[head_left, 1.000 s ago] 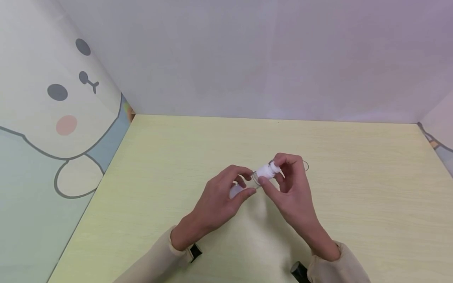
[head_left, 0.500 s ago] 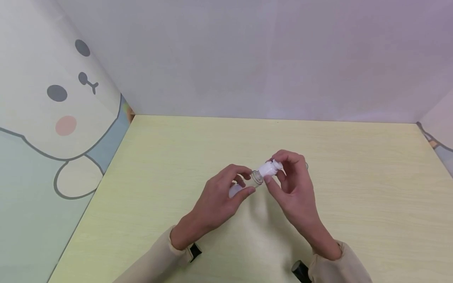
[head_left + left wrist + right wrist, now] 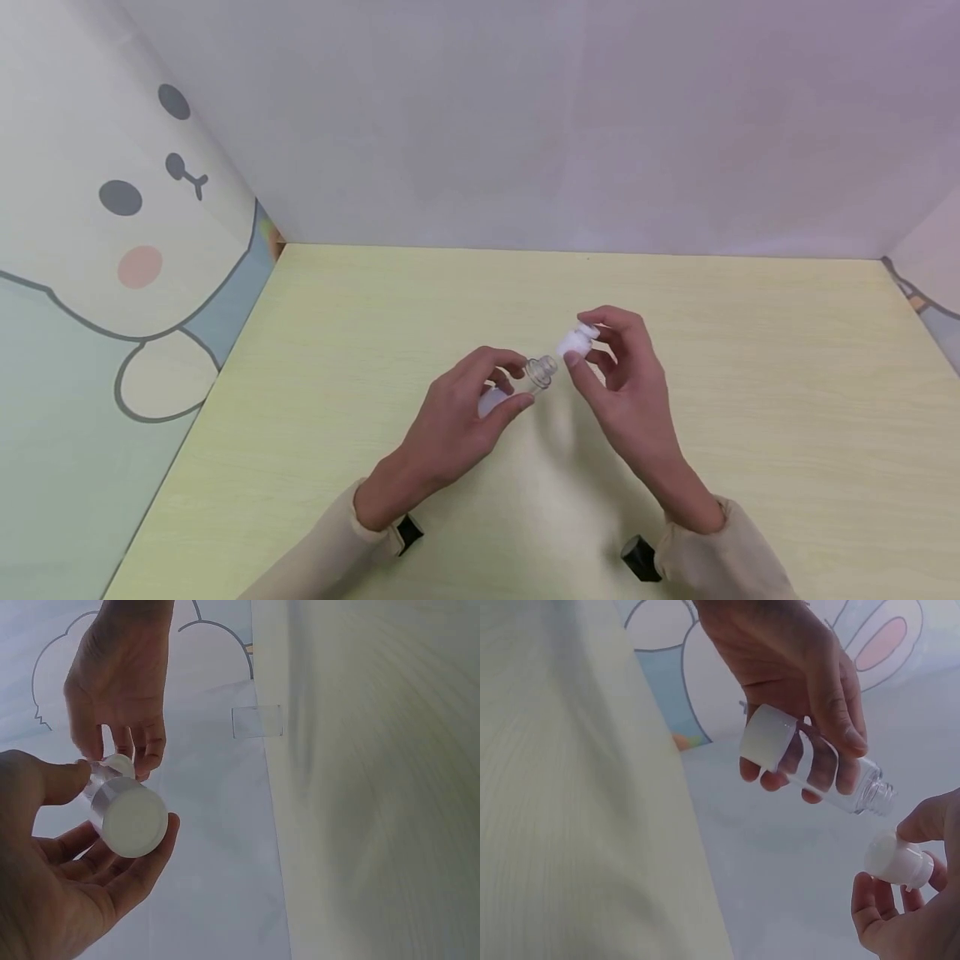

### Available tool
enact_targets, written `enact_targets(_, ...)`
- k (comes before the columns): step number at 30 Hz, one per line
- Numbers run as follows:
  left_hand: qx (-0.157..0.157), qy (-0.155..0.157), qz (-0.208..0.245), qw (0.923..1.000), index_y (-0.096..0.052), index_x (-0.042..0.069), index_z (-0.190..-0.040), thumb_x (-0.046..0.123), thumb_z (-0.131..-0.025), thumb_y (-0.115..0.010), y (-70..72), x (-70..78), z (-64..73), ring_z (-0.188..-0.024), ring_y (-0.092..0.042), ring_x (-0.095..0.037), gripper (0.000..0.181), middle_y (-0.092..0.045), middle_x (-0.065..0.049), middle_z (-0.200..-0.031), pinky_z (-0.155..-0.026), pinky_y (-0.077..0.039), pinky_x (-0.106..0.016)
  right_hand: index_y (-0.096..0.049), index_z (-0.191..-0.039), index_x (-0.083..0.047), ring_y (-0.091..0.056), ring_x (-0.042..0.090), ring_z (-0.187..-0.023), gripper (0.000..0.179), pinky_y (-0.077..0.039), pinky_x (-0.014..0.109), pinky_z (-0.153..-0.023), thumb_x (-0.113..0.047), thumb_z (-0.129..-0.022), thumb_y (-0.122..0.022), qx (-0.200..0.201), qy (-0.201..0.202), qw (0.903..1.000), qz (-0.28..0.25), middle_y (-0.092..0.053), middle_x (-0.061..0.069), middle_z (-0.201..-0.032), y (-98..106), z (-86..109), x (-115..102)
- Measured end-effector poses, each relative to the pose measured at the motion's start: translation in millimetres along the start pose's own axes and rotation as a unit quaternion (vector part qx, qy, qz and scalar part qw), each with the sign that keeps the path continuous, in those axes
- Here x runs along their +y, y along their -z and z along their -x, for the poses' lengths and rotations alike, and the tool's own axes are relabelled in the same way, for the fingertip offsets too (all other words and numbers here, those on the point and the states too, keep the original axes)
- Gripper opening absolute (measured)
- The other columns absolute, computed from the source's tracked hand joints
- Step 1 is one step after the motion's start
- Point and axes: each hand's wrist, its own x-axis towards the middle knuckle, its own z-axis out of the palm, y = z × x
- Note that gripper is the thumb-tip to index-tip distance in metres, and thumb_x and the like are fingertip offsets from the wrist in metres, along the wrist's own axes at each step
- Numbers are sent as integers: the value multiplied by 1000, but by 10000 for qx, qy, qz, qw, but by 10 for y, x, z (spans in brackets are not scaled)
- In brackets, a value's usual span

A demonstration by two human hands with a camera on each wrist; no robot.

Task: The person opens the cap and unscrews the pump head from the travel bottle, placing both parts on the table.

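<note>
My left hand [image 3: 457,417] grips a small clear bottle [image 3: 829,769] with a white base [image 3: 768,738], its fingers wrapped round the body. The bottle tilts, and its bare threaded neck [image 3: 546,367] points up toward my right hand [image 3: 626,392]. Between right thumb and fingertips I pinch a white cap [image 3: 576,342] with a narrower top end. A small gap separates cap and neck in the head view. From the left wrist, the round white bottom [image 3: 135,823] of the bottle faces the camera and partly covers the cap behind it.
A pale wood-grain table [image 3: 420,308] lies under both hands. On it, a clear see-through piece [image 3: 257,721] shows in the left wrist view. A plain wall [image 3: 480,125] closes the back, and a panel with a cartoon animal [image 3: 120,333] stands at the left.
The white cap has come off the bottle's neck and moved up and right with my right hand, baring the thread. My left hand and the bottle have shifted slightly left.
</note>
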Motion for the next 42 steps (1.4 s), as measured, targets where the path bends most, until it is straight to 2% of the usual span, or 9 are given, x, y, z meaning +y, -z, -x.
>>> enact_targets(3,-7,1,-15,10000,-62,16,-124,18,-95,-78,10,-6,3,-94,-68,-7,33,-69,3,-114,-71,-55,-22,-56,-133,1,-58,16,-108,44,-54,17,-93,14,-92,-66,-63,-45,9980,622,-52,5,-129,9,-25,59)
enact_targets(7,24,-22,-36,10000,-62,17,-124,18,-95,-78,24,-11,7,-94,-68,-7,33,-69,2,-114,-72,-56,-23,-61,-132,-4,-57,13,-110,40,-54,14,-92,8,-94,-69,-221,-207,9893,1431,-52,3,-131,21,-56,131)
enact_targets(12,39,-5,-17,10000,-62,18,-124,18,-95,-78,32,-22,14,-94,-67,-5,33,-69,4,-114,-72,-56,-24,-65,-130,-6,-59,17,-104,38,-54,14,-85,6,-94,-70,-339,-331,9781,2025,-53,9,-131,35,-85,209)
enact_targets(15,45,-5,-17,10000,-62,18,-124,19,-95,-78,35,-29,17,-94,-67,-6,33,-68,6,-114,-72,-56,-25,-66,-129,-6,-61,21,-101,38,-56,19,-83,5,-93,-71,-414,-377,9709,2330,-54,11,-130,36,-94,249)
enact_targets(21,40,-21,-33,10000,-62,17,-124,19,-95,-78,35,-38,19,-94,-67,-6,33,-69,4,-114,-72,-57,-25,-64,-130,-5,-65,27,-100,39,-62,44,-83,3,-93,-72,-657,-700,9601,2626,-57,11,-131,36,-97,316)
enact_targets(26,27,30,-46,10000,-63,17,-124,19,-95,-78,41,-38,20,-94,-67,-6,33,-69,3,-115,-72,-55,-22,-64,-127,-3,-67,29,-97,36,-63,42,-82,2,-93,-72,-853,-845,9488,2920,-60,13,-127,40,-92,380)
enact_targets(34,23,19,-6,10000,-63,15,-124,19,-95,-78,39,-41,31,-94,-68,-8,33,-69,3,-115,-70,-55,-22,-66,-128,-3,-70,27,-92,34,-62,37,-77,-6,-94,-70,-1206,-1344,9227,3405,-64,14,-128,33,-79,424)
enact_targets(42,-24,81,5,10000,-62,16,-124,19,-96,-77,42,-53,37,-95,-68,-8,32,-68,4,-115,-71,-56,-21,-68,-127,-4,-71,27,-89,33,-61,42,-77,-7,-95,-70,-1220,-1404,9125,3643,-65,16,-126,30,-87,445)
